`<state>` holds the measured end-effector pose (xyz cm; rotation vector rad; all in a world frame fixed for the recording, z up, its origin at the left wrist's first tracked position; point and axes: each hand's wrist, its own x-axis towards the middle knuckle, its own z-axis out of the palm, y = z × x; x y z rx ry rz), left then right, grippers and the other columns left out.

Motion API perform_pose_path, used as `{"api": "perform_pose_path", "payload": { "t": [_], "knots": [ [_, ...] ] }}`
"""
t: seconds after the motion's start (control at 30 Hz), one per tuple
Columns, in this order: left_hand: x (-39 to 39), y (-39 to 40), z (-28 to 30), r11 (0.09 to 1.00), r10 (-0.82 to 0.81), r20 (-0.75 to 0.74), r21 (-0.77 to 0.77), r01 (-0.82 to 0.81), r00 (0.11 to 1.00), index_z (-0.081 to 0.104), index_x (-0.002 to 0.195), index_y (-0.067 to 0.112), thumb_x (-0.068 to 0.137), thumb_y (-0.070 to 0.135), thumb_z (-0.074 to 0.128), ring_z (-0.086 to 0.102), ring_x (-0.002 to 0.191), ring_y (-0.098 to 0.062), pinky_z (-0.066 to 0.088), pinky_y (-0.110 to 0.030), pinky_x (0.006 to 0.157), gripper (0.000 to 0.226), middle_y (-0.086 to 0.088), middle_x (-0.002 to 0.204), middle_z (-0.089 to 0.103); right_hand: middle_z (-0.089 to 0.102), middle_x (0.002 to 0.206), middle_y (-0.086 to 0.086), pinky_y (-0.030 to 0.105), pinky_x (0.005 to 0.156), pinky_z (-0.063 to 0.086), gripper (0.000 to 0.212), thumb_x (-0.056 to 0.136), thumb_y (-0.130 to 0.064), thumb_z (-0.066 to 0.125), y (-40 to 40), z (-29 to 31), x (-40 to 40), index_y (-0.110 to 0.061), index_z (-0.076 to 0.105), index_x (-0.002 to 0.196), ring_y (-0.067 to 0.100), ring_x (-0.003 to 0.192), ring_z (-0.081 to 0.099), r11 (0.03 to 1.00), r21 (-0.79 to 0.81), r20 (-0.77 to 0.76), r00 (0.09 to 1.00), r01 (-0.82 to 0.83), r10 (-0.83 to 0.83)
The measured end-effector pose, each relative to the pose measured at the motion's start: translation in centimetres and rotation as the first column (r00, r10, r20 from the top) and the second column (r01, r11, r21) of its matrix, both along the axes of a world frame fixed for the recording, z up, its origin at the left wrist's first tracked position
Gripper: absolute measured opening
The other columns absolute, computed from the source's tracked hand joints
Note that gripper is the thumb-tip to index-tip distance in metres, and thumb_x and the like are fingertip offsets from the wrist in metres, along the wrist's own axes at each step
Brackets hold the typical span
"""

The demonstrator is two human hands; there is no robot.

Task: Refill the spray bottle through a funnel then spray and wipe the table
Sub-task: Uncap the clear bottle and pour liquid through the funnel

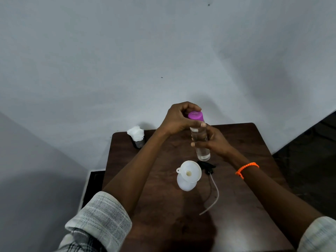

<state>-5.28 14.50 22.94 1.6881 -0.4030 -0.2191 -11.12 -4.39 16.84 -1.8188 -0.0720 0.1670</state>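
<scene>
A clear water bottle (202, 151) with a purple cap (195, 115) stands upright over the middle of the dark wooden table (245, 179). My left hand (179, 119) is closed around the cap from above. My right hand (211, 140) grips the bottle's body from the right. In front of them a white spray bottle (185, 185) stands with a white funnel (190, 172) seated in its neck. The black spray head (207, 167) lies on the table just right of the funnel, its thin dip tube (215, 195) trailing toward me.
A wad of white tissue (136, 133) sits in a small dark holder at the table's far left corner. A pale wall runs behind the table. The floor drops away on both sides of the table. An orange bead bracelet (246, 169) circles my right wrist.
</scene>
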Motion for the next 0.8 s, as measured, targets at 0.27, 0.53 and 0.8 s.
{"api": "perform_pose_path", "payload": {
  "t": [0.27,0.53,0.8],
  "knots": [
    [-1.0,-1.0,-0.1,0.981,0.132,0.014,0.143,-0.133,0.991,0.064,0.097,0.029,0.063,0.052,0.095,0.058,0.074,-0.007,0.051,-0.024,0.069,0.052,0.010,0.085,0.061,0.075,0.109,0.007,0.059,0.095,0.055,0.055,0.066,-0.017,0.093,0.4,-0.1,0.1,-0.019,0.069,0.115,0.026,0.106,0.071,0.999,-0.040,-0.002,1.000,0.003,-0.003],
    [0.0,1.5,-0.3,0.953,-0.285,-0.155,-0.151,0.262,0.946,0.051,0.147,0.006,0.082,-0.012,0.060,0.057,0.133,-0.021,0.050,-0.037,0.105,0.068,-0.014,0.145,0.059,0.072,0.104,0.014,0.064,0.091,0.055,0.053,0.062,-0.019,0.092,0.2,-0.3,0.0,-0.017,0.068,0.109,0.038,0.101,0.069,1.000,-0.018,-0.008,1.000,0.026,-0.026],
    [-0.1,1.1,0.5,0.997,-0.060,-0.058,0.038,0.062,0.996,0.072,0.109,0.013,0.067,0.005,0.096,0.069,0.081,-0.007,0.054,-0.024,0.077,0.050,0.004,0.090,0.073,0.073,0.108,0.012,0.063,0.094,0.054,0.059,0.059,-0.023,0.093,0.1,-0.5,-0.1,-0.016,0.068,0.112,0.033,0.105,0.070,1.000,-0.019,-0.004,1.000,0.017,-0.018]
  ]
}}
